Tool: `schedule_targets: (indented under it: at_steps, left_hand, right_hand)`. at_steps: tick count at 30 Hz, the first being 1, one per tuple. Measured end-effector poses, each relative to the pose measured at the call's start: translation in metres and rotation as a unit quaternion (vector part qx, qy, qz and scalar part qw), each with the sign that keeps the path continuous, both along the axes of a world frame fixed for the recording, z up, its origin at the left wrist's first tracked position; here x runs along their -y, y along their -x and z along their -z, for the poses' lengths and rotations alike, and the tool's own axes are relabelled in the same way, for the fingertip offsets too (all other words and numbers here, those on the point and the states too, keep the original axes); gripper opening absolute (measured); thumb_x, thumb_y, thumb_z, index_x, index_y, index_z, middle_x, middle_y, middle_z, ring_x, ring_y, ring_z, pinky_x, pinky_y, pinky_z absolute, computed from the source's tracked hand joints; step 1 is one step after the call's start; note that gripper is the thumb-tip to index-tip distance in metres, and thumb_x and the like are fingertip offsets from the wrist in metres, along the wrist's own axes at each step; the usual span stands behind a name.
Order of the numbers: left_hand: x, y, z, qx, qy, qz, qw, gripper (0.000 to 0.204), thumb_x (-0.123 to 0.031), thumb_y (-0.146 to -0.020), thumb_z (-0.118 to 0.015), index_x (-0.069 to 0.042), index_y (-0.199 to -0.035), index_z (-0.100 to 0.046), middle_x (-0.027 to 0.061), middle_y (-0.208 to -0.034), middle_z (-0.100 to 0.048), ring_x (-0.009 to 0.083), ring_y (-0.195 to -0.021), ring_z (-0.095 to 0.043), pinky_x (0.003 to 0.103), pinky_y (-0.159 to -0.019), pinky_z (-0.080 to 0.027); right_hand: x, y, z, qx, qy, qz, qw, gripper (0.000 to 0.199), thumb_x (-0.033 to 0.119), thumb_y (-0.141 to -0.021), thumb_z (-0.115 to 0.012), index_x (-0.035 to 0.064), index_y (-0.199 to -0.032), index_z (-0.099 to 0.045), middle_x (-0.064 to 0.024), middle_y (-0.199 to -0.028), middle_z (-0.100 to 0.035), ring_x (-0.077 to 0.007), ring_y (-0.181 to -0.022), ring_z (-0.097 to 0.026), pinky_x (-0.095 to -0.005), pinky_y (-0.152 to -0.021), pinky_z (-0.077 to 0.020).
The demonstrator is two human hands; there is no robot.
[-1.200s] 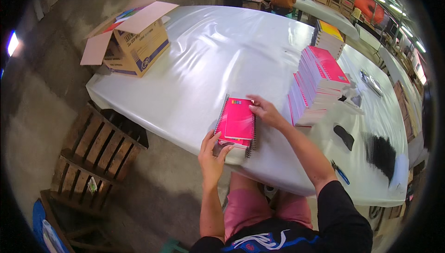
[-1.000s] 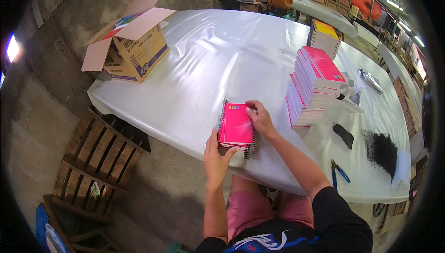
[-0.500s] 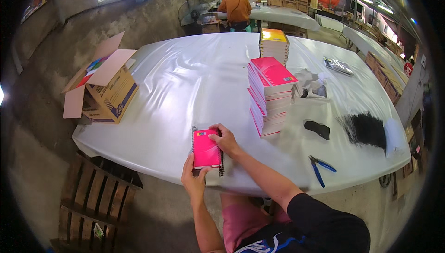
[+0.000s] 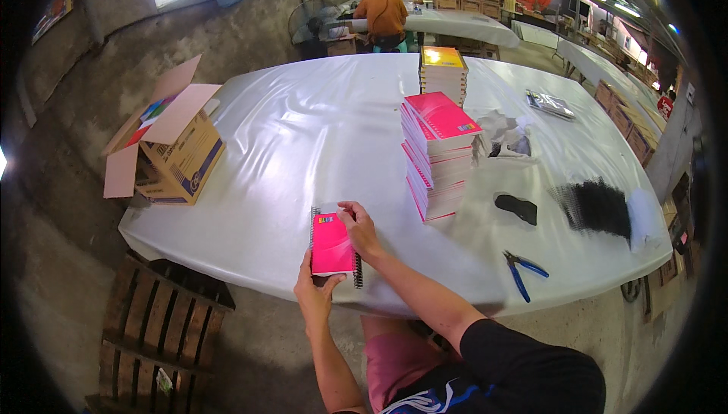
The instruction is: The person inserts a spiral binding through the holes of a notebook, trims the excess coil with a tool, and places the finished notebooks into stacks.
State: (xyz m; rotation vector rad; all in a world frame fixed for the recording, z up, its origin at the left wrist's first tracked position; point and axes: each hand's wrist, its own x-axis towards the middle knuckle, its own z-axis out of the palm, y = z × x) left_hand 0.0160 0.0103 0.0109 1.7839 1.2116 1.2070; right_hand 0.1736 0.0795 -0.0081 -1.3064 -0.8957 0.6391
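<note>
A pink spiral notebook (image 4: 331,251) lies near the table's front edge, with a dark wire coil along its left side. Another coil (image 4: 358,270) shows along the right side, so at least one more notebook seems to be under it. My left hand (image 4: 314,290) grips the near end, thumb at the bottom edge and fingers along the left side. At the far right corner my right hand (image 4: 359,228) is closed, thumb and curled fingers at the corner; its other fingers are partly hidden. A tall stack of pink notebooks (image 4: 440,164) stands to the right.
Behind the pink stack is a yellow-covered stack (image 4: 443,73). An open cardboard box (image 4: 178,160) sits at left. Blue-handled pliers (image 4: 523,271), a black flat piece (image 4: 517,209), black mesh (image 4: 595,213), crumpled plastic (image 4: 509,137) and a clear packet (image 4: 550,105) lie at right. Two people sit beyond.
My right thumb and fingers have shifted on the notebook's far corner, drawing closer together and uncovering more of the cover. My left hand keeps its grip. The view has shifted slightly.
</note>
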Motion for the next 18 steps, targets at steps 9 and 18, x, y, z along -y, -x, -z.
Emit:
schedule_targets:
  at_steps: [9,18]
  left_hand:
    - [0.028,-0.005,-0.055,0.01,-0.196,-0.122,0.973,0.072,-0.024,-0.074,-0.078,0.001,-0.133,-0.044,0.0209,-0.133,-0.046,0.0355,-0.126,-0.042,0.043,-0.104,-0.034]
    - [0.053,-0.119,-0.136,0.073,-0.3,0.038,0.95,0.052,-0.015,-0.081,-0.071,0.001,-0.126,-0.05,0.0194,-0.126,-0.051,0.0364,-0.123,-0.045,0.043,-0.098,-0.04]
  right_hand:
    - [0.11,-0.118,-0.186,0.411,-0.179,0.297,0.843,0.041,0.025,-0.079,-0.066,0.0064,-0.114,-0.057,-0.0178,-0.106,-0.057,-0.0333,-0.103,-0.053,-0.0434,-0.088,-0.0396]
    - [0.111,-0.213,-0.227,0.41,0.228,0.097,0.878,0.047,0.047,-0.084,-0.061,0.0008,-0.086,-0.069,-0.0101,-0.08,-0.069,-0.0227,-0.068,-0.063,-0.0387,-0.066,-0.0474]
